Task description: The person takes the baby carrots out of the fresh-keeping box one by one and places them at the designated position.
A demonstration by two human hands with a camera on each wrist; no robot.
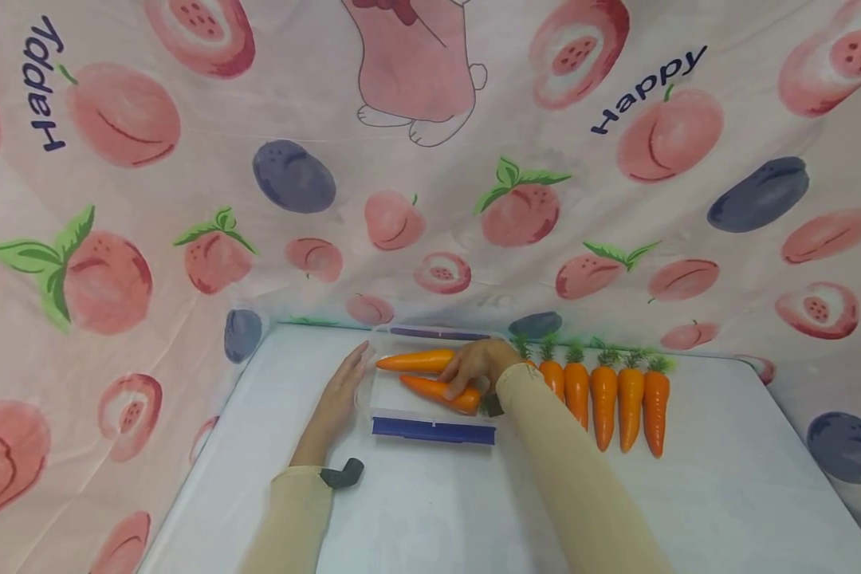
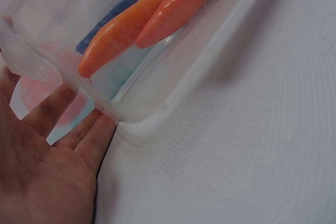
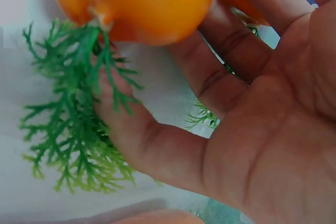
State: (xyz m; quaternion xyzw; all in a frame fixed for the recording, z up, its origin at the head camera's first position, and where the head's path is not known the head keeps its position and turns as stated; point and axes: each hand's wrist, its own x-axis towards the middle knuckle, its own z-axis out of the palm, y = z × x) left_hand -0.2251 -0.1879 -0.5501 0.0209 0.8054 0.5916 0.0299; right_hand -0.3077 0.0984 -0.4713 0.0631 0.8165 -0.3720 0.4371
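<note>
A clear plastic box (image 1: pixel 387 401) with blue latch flaps (image 1: pixel 434 431) stands on the table. Two orange carrots lie side by side within it, tips to the left: a rear carrot (image 1: pixel 410 362) and a front carrot (image 1: pixel 430 389). My right hand (image 1: pixel 482 365) reaches over the box's right side and holds the front carrot near its thick end. Seen from the right wrist, that carrot (image 3: pixel 136 3) has a green leafy top (image 3: pixel 73 114) hanging beside the thumb. Against the box's left wall, my left hand (image 1: pixel 340 395) rests with straight fingers (image 2: pixel 94 135) touching the plastic.
To the right of the box, several more carrots (image 1: pixel 605 406) lie in a row, leafy tops toward the back. My right forearm passes over part of that row. A fruit-printed cloth (image 1: pixel 402 279) hangs behind the white table (image 1: pixel 725 478).
</note>
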